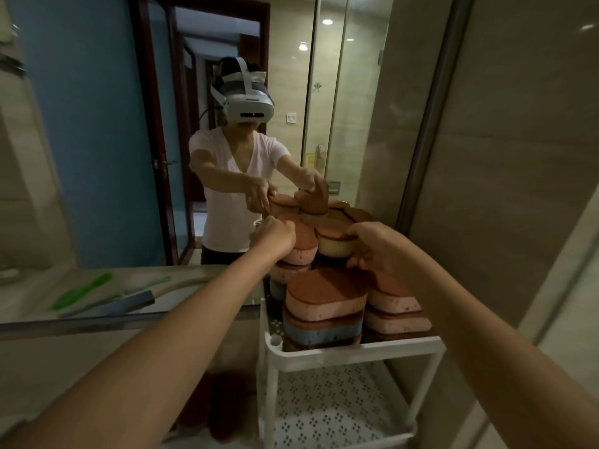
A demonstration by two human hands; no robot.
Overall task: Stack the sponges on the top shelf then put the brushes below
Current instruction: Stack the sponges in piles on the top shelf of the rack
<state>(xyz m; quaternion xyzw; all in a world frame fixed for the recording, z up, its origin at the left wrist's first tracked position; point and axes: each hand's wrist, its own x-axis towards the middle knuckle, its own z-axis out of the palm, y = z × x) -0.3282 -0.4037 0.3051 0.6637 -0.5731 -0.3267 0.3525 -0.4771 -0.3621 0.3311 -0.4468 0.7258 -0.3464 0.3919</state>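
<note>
Several sponges with brown scouring tops and pink, blue or yellow foam are piled on the top shelf (pixel 356 350) of a white rack. My right hand (pixel 376 247) grips a yellow sponge (pixel 334 243) at the top of the pile. My left hand (pixel 275 238) is curled on the edge of a pink sponge (pixel 301 251) beside it. A front stack (pixel 324 306) of pink and blue sponges stands nearer me. Green and blue brushes (pixel 81 291) lie on the counter at the left.
A mirror behind the rack reflects a person in a headset with both arms reaching to the sponges. The rack's perforated lower shelf (pixel 327 406) holds nothing visible. A tiled wall stands close on the right. The counter edge (pixel 97 325) runs left of the rack.
</note>
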